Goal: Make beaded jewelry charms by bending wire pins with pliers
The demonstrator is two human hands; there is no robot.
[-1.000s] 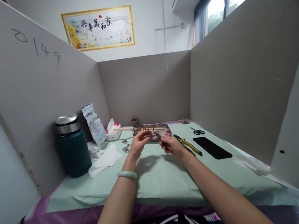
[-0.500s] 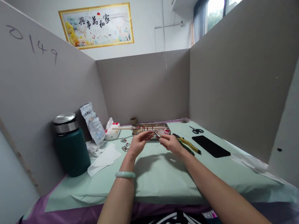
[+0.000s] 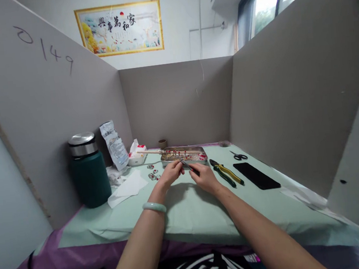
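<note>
One slim tool (image 3: 188,166), grasped by the right hand (image 3: 206,179), points lengthwise forward-left; the left hand (image 3: 170,174) curls, its hold unclear.

Grey partitions (image 3: 179,102) box me in on three sides, the left one marked with handwritten digits (image 3: 55,54). Beyond them I face a white wall (image 3: 179,18) with a gold-bordered picture (image 3: 120,32), and daylight enters through a window (image 3: 265,10) at my upper right.

Single close head-level view, forward and down over the hands (image 3: 171,172)
</note>
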